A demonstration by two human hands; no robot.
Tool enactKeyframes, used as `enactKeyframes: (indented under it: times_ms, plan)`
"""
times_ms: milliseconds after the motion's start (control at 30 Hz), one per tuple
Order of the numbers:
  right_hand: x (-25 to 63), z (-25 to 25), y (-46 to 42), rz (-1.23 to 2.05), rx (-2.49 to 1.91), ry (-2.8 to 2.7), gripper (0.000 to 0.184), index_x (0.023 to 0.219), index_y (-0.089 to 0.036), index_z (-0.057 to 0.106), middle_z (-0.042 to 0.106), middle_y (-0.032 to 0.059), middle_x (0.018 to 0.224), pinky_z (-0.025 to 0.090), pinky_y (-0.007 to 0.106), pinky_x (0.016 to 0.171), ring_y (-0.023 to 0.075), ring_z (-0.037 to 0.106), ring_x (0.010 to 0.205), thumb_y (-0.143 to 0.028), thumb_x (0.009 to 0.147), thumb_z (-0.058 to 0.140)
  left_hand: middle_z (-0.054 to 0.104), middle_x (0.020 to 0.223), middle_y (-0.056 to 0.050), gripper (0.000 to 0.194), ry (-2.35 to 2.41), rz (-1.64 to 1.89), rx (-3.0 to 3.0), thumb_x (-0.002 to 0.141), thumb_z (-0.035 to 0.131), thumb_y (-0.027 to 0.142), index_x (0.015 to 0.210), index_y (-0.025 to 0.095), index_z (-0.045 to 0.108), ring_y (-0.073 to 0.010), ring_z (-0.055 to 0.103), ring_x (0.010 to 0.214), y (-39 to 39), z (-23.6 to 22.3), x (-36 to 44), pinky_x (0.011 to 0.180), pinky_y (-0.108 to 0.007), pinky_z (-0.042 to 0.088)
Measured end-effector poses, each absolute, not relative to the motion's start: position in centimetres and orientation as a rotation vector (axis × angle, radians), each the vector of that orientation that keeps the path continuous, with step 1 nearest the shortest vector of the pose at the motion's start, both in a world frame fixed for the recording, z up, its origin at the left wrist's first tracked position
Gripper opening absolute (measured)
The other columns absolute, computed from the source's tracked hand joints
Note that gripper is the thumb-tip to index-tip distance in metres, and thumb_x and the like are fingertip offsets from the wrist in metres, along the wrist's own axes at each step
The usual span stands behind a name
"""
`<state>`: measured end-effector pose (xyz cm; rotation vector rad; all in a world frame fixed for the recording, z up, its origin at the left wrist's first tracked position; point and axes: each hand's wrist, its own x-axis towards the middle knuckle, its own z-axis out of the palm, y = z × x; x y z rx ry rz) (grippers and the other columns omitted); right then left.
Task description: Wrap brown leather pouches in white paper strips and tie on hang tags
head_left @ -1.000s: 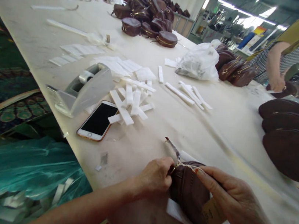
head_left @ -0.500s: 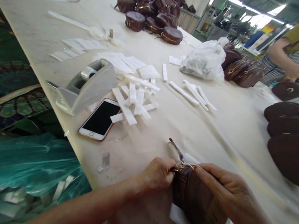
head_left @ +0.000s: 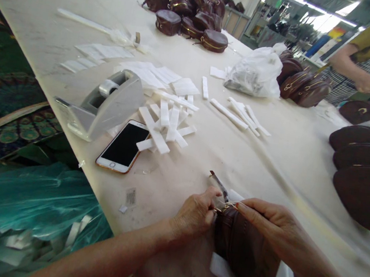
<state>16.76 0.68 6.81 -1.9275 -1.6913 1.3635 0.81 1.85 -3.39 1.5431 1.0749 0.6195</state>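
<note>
A dark brown leather bag (head_left: 241, 247) stands at the table's near edge, with gold hardware at its top end. My left hand (head_left: 195, 209) is closed in a pinch on the gold metal clasp (head_left: 219, 210) there. From the right, my right hand (head_left: 271, 221) pinches a thin white string (head_left: 232, 205) at the same spot. A brown tag (head_left: 270, 269) hangs against the bag's side, partly under my right hand. Behind the clasp, a narrow strap end (head_left: 219, 183) sticks up. White sheeting (head_left: 222, 268) shows beneath the bag.
Left of my hands lie a phone (head_left: 124, 146), a tape dispenser (head_left: 103, 104) and several white strips (head_left: 162, 124). Brown bags are piled (head_left: 189, 8) at the back. Flat brown pieces (head_left: 366, 196) lie right, beyond a plastic bag (head_left: 256, 70). A co-worker's arm (head_left: 355, 73) shows far right.
My left hand's fingers have shifted slightly upward around the clasp. My right fingertips have moved a little left with the string. The bag stays in place.
</note>
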Motion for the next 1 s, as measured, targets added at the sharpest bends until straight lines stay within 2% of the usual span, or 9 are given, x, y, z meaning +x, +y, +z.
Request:
enactKeyframes:
  times_ms: [200, 367, 600, 1000]
  plan:
    - [17.1, 6.3, 0.5, 1.411, -1.964, -1.733, 0.044, 0.072, -0.015, 0.063, 0.05, -0.0006, 0.06, 0.038, 0.024, 0.052, 0.013, 0.046, 0.057, -0.055, 0.081, 0.047, 0.055, 0.065, 0.006, 0.041, 1.047, 0.613, 1.519, 0.071, 0.047, 0.005, 0.108, 0.022, 0.052, -0.0116, 0.053, 0.061, 1.8, -3.4, 0.8, 0.059, -0.019, 0.038]
    - [16.8, 6.6, 0.8, 1.364, -2.004, -1.801, 0.044, 0.064, -0.016, 0.057, 0.042, -0.0018, 0.058, 0.034, 0.024, 0.051, 0.0118, 0.039, 0.056, -0.055, 0.079, 0.045, 0.055, 0.07, 0.004, 0.024, 1.001, 0.613, 1.523, 0.072, 0.045, 0.003, 0.084, 0.018, 0.058, -0.0109, 0.052, 0.067, 1.8, -3.2, 0.7, 0.064, -0.019, 0.037]
    - [16.5, 6.5, 1.4, 1.353, -2.042, -1.851, 0.044, 0.067, -0.017, 0.058, 0.045, -0.001, 0.06, 0.034, 0.025, 0.052, 0.0132, 0.042, 0.058, -0.056, 0.08, 0.042, 0.046, 0.061, 0.005, 0.018, 1.038, 0.556, 1.5, 0.066, 0.044, -0.001, 0.065, 0.016, 0.052, -0.0105, 0.044, 0.062, 2.0, -2.6, 0.5, 0.059, -0.02, 0.031]
    - [15.7, 6.2, 1.9, 1.155, -2.134, -2.061, 0.043, 0.062, -0.018, 0.058, 0.047, -0.0005, 0.059, 0.035, 0.025, 0.057, 0.0149, 0.047, 0.061, -0.052, 0.079, 0.036, 0.04, 0.052, 0.008, 0.019, 0.985, 0.465, 1.342, 0.06, 0.047, -0.005, 0.061, 0.013, 0.051, -0.0069, 0.037, 0.053, 2.6, -1.9, 0.4, 0.052, -0.018, 0.026]
